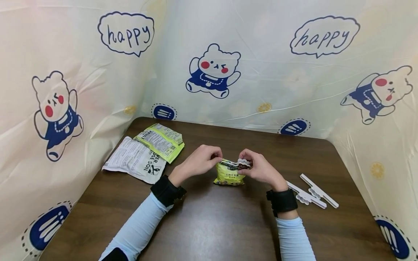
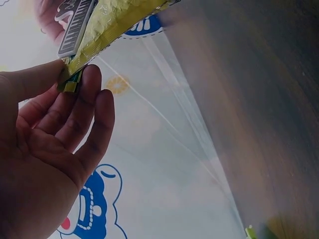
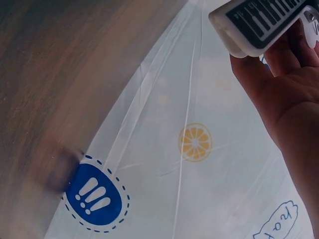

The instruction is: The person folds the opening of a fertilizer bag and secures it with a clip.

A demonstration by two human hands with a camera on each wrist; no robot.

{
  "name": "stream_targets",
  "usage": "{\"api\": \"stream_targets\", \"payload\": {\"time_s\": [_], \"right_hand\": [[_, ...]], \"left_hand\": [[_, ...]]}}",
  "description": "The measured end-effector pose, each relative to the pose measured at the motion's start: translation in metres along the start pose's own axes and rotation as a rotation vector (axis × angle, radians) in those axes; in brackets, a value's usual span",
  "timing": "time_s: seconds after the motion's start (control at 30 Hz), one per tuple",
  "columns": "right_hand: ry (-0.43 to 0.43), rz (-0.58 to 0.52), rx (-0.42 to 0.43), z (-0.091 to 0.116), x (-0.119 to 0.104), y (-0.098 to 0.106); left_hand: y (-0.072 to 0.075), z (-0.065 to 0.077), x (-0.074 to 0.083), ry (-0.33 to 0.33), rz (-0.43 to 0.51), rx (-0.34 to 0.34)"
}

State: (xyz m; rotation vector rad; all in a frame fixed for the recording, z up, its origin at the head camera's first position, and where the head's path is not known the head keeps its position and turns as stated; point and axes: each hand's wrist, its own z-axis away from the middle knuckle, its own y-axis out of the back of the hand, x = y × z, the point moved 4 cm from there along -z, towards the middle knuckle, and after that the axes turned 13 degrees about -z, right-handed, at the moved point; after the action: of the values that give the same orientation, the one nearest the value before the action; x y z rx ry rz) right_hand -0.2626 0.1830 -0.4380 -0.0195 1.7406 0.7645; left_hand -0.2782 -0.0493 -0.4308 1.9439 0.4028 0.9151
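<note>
A small yellow-green bag stands on the table in front of me. My left hand pinches its top left corner between thumb and fingers. In the left wrist view the pinched foil corner shows folded and dark green at the tip. Along the bag's top edge lies a white bag clip with a dark piano-key print. My right hand grips this clip at its right end, by the scalloped part. In the right wrist view the clip's end rests against the fingers and overlaps the hand.
To the left lie a white soil bag and a green bag partly over it. Two more white clips, one nearer and one farther, lie right of my right wrist. A printed curtain surrounds the brown table.
</note>
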Motion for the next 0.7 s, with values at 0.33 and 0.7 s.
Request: {"api": "stream_targets", "payload": {"time_s": [0.33,0.7], "right_hand": [[-0.006,0.016,0.003,-0.0004,0.0038,0.0010],[0.005,0.025,0.022,0.0002,0.0094,0.0016]], "left_hand": [[0.0000,-0.0005,0.0001,0.019,-0.005,-0.001],[-0.0007,-0.0009,0.0013,0.058,-0.084,0.017]]}}
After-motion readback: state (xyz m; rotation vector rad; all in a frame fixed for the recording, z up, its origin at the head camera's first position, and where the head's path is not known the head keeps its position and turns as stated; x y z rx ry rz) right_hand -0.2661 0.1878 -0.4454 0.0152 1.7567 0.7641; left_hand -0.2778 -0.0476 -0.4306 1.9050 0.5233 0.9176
